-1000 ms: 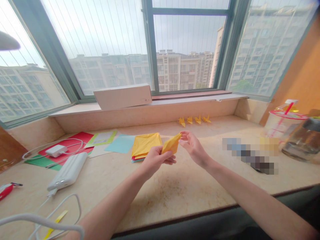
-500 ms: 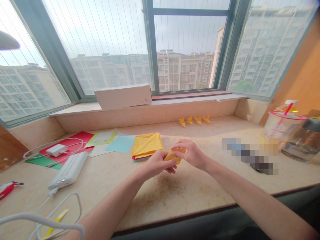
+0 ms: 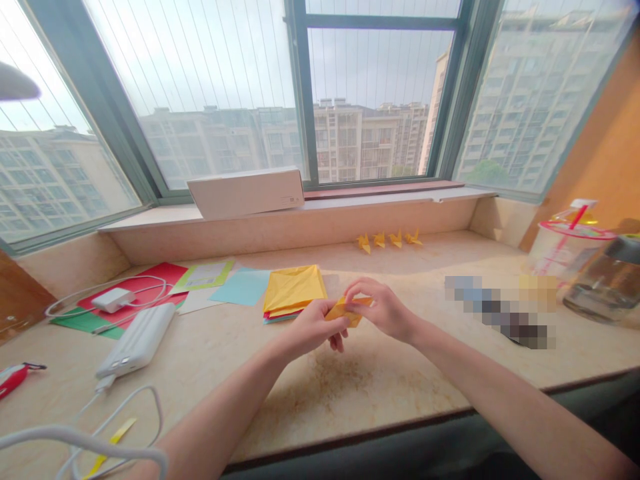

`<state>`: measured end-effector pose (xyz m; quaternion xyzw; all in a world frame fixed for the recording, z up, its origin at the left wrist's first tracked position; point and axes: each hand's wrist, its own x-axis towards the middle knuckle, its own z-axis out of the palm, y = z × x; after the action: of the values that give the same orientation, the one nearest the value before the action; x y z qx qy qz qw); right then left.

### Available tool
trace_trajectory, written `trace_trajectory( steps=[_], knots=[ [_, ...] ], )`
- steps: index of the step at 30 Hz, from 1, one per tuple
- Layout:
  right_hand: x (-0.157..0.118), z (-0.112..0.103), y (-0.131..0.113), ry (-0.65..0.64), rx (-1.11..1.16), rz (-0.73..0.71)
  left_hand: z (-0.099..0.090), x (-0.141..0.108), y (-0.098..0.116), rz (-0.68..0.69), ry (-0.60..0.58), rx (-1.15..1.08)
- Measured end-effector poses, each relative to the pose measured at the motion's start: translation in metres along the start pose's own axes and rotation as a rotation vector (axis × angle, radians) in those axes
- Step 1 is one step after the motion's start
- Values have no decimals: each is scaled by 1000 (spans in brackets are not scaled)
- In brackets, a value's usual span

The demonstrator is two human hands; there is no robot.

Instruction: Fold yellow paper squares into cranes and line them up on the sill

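Note:
A small folded piece of yellow origami paper (image 3: 354, 319) is held up between both hands, above the counter. My left hand (image 3: 320, 325) pinches its left side, thumb on the near face. The fingers of my right hand (image 3: 381, 308) are closed on its upper right edge. Fingers hide parts of the folds. Just left of the hands lies a stack of yellow paper (image 3: 295, 288), with red and blue sheets showing beneath. Several folded yellow paper cranes (image 3: 379, 241) stand in a row at the back of the counter.
Left are a white power bank (image 3: 137, 343), a charger (image 3: 113, 300) with cables, and coloured sheets (image 3: 243, 287). A white box (image 3: 247, 193) rests on the sill. Right stand a cup with a red straw (image 3: 565, 250), a glass jug (image 3: 600, 287) and a blurred-out item (image 3: 500, 313).
My right hand's fingers have shifted slightly along the paper's upper edge, and my left hand's lower fingers have curled a little. The paper stays in nearly the same place.

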<state>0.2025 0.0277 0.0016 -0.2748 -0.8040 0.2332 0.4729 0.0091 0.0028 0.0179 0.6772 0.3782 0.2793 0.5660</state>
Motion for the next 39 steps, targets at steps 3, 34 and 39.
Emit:
trace_trajectory(
  steps=[3, 34, 39],
  knots=[
    [1, -4, -1, -43, 74, 23, -2, 0, 1, 14, -16, -49],
    [-3, -14, 3, -145, 160, 30, -13, 1, -7, -60, -24, -215],
    [-3, -15, 2, -154, 145, 53, -13, -1, -3, -45, -44, -167]
  ],
)
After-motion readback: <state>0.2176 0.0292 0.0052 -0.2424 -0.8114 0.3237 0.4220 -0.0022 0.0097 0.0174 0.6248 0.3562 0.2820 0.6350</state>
